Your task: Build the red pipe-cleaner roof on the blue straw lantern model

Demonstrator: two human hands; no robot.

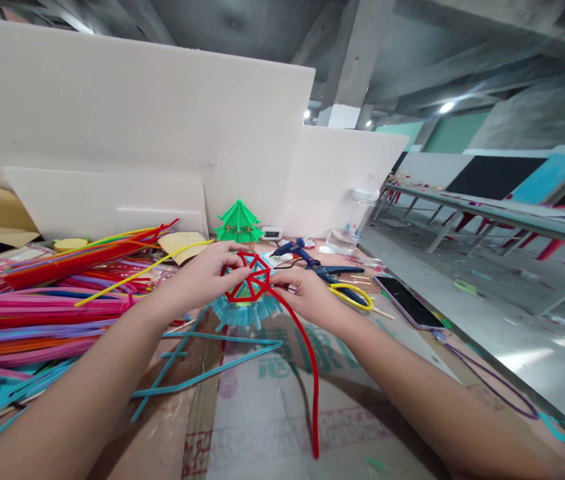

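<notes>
My left hand (206, 275) and my right hand (304, 292) both grip a small craft model (248, 293) made of pipe cleaners, with a red frame on top and a light blue fringed base. A long red pipe cleaner (307, 363) trails from the frame past my right hand and down toward the near table edge. The fingers of both hands are curled round the red frame. The model is held just above the cardboard-covered table (272, 413).
A heap of coloured pipe cleaners (37, 300) lies at the left, with loose light blue ones (202, 373) near my left arm. Behind stand a green pipe-cleaner pagoda (238, 223), a blue glue gun (295, 251), scissors (342, 283), a phone (408, 301) and a clear jar (355, 217).
</notes>
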